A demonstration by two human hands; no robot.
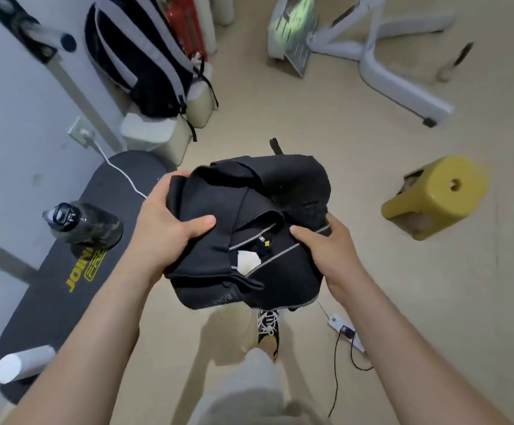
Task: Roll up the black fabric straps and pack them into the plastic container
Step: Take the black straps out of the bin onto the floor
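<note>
A bundle of black fabric straps (268,191) with grey edging and a small white label hangs in the air at the centre of the head view, above the floor. My left hand (170,222) grips the bundle's left side, thumb pressed on top. My right hand (326,243) grips its right side, thumb on the grey-edged fold. A white lidded plastic container (151,133) stands by the wall beyond the bundle, closed.
A black skateboard (62,283) lies at left with a dark water bottle (84,223) and a white roll (19,365) on it. A yellow stool (436,194) stands at right. A power strip with cable (346,332), a backpack (139,56) and white chair legs (396,75) surround the beige floor.
</note>
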